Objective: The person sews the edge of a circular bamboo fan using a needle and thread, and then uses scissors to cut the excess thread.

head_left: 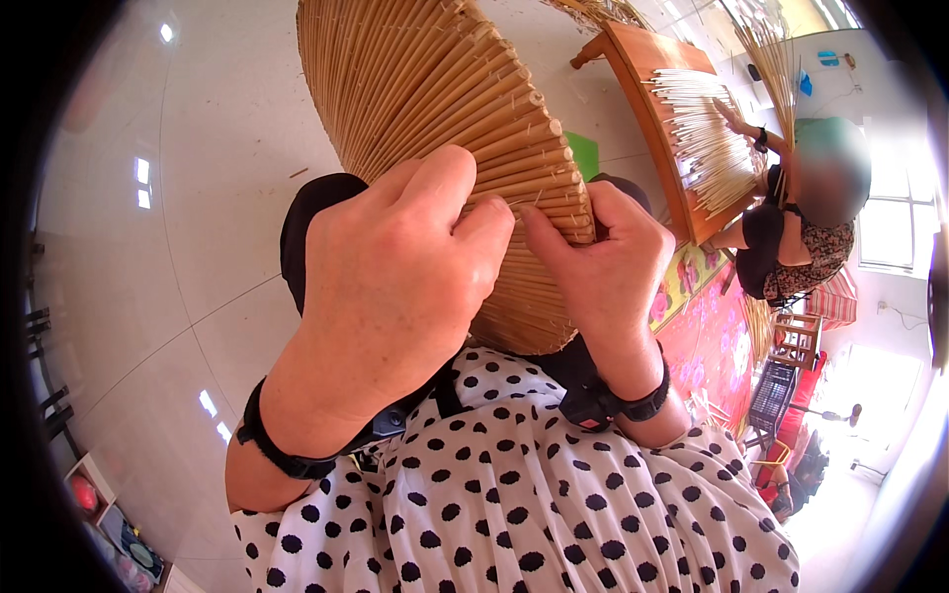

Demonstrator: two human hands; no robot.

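A round mat of straw-coloured stalks [420,84], its stalk ends lined up along a curved rim, is tilted in front of my lap. My right hand [618,257] is closed round the right part of that rim, with its thumb lying on the upper face. Over the middle of the mat my left hand [395,252] is closed, index finger and thumb pressed together close to the right thumb. Its other fingers are curled out of sight, and whatever they pinch is hidden. Short thread ends stick out along the rim.
At the right a wooden table [647,128] carries many loose pale stalks [707,138]. Another person [806,237] sits beside it, one hand over the stalks. Farther down are a pink floral mat [707,336], a dark crate [771,395] and a small wooden stool [796,339].
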